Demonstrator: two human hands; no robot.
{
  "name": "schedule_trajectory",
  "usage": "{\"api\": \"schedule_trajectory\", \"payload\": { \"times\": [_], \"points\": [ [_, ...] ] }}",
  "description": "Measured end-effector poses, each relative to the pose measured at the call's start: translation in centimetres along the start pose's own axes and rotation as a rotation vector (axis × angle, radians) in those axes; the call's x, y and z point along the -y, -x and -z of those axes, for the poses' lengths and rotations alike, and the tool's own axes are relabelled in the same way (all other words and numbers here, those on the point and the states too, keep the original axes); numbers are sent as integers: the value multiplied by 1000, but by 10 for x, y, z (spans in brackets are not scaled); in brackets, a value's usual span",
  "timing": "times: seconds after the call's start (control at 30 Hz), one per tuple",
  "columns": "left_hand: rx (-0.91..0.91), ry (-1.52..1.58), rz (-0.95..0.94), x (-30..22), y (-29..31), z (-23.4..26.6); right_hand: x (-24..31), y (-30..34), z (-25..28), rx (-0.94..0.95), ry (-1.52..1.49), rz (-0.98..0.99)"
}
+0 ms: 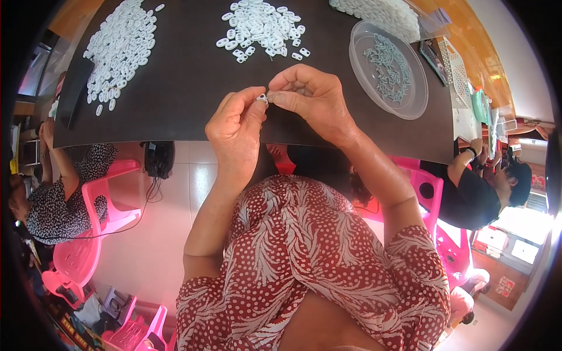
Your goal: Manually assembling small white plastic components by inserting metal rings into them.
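Observation:
Over the near part of the dark table my two hands meet. My left hand [235,120] pinches a small white plastic piece with holes [262,99] between thumb and forefinger. My right hand [313,102] is closed in a pinch right beside that piece; whatever its fingertips hold is too small to make out. Beyond the hands lies a loose pile of white two-holed pieces [266,26], a few of them strayed toward me. To the right, a round clear plastic dish [417,96] holds many small grey-blue metal parts [389,67], perhaps screws.
At the far left a larger heap of white oval pieces [120,50] spreads beside a black strip [80,93]. A clear container of white pieces [380,14], a phone [433,61] and a white perforated basket [453,73] line the right. People sit on both sides near pink chairs [88,216].

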State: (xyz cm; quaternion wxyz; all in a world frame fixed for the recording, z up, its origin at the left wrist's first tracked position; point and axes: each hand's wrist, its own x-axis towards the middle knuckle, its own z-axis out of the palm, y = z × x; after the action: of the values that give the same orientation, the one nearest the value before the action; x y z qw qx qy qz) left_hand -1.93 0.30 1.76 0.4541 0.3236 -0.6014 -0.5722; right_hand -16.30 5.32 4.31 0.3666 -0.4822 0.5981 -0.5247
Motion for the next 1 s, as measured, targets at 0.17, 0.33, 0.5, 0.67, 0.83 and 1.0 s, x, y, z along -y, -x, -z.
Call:
{"api": "schedule_trajectory", "payload": {
  "times": [0.17, 0.33, 0.5, 0.67, 0.83, 1.0],
  "points": [
    [-2, 11, 17, -2, 0, 0, -6, 2, -1, 24, -20, -24],
    [15, -12, 1, 4, 0, 2, -8, -1, -3, 32, 21, -32],
    [3, 108, 65, 4, -1, 9, -2, -16, -1, -34, 180, 97],
    [-46, 200, 81, 8, -4, 16, -7, -67, -2, -121, 672, 382],
    [-76, 287, 91, 14, -5, 19, -28, -117, -15, -144, 903, 667],
    [-92, 378, 82, 19, -5, 19, -29, -130, -22, -22, 1115, 637]
  ]
}}
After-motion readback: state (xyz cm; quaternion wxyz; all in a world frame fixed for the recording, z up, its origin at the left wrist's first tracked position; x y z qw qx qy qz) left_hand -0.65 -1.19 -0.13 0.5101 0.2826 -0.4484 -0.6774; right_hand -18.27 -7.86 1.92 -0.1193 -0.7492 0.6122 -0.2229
